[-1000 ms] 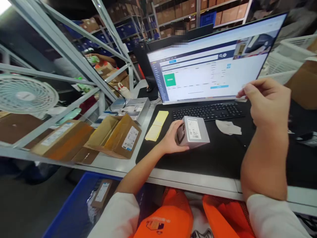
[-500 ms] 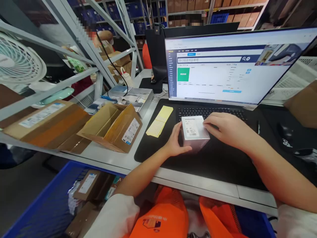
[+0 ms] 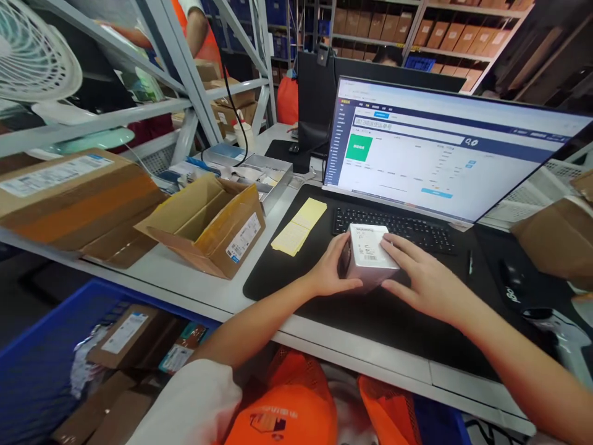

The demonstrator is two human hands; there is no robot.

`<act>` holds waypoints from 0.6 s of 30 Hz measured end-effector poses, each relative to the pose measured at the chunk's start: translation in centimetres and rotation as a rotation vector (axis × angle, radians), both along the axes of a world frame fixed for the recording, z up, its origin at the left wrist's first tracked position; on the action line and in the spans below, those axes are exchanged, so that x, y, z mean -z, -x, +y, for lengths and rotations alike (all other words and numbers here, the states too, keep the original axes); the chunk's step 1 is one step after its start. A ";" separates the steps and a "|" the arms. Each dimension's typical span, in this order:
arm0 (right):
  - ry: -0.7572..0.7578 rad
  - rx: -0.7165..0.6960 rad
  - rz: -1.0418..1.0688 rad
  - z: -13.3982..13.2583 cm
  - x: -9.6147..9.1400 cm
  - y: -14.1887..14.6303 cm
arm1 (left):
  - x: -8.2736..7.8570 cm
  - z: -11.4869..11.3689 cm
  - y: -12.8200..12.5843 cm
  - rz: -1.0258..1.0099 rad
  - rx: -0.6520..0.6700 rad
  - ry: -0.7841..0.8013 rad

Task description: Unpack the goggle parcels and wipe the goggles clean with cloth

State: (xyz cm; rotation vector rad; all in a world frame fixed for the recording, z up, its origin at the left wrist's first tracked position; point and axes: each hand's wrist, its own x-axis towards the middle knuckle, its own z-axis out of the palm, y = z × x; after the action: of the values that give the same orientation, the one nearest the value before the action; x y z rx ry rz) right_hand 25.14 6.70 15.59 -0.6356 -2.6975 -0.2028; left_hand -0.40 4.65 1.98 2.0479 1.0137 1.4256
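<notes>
A small white box point(image 3: 369, 252) with a barcode label on top sits on the black desk mat point(image 3: 324, 303) in front of the keyboard point(image 3: 393, 227). My left hand point(image 3: 330, 272) grips its left side, thumb along the front edge. Resting on the box's right side is my right hand point(image 3: 424, 281), fingers wrapped over the top corner. Both hands hold the box between them.
A monitor point(image 3: 445, 154) stands behind the keyboard. Yellow slips point(image 3: 300, 225) lie left of the mat, beside an open cardboard box point(image 3: 208, 222) and a larger taped carton point(image 3: 69, 191). A blue bin point(image 3: 55, 364) with parcels sits below the desk edge. A mouse point(image 3: 509, 278) lies at right.
My right hand came down from near the monitor and settled on the white box's right side. The camera view shifted left and down.
</notes>
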 end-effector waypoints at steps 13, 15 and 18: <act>0.336 0.200 0.767 -1.7 9.3 -0.6 | 0.3 -0.1 0.1 -0.121 -0.009 0.128; 0.694 0.336 0.809 -2.3 10.5 -0.2 | 0.4 -0.2 -0.1 -0.216 0.013 0.126; 1.001 0.418 0.818 -3.9 11.2 0.8 | 0.9 -1.3 -0.5 -0.401 -0.011 0.091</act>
State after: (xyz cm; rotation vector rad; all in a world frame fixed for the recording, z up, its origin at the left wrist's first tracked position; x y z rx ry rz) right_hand 24.38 2.79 4.37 -1.1987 -1.6938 1.1119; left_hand 0.09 3.40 1.11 1.6055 0.8988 1.6741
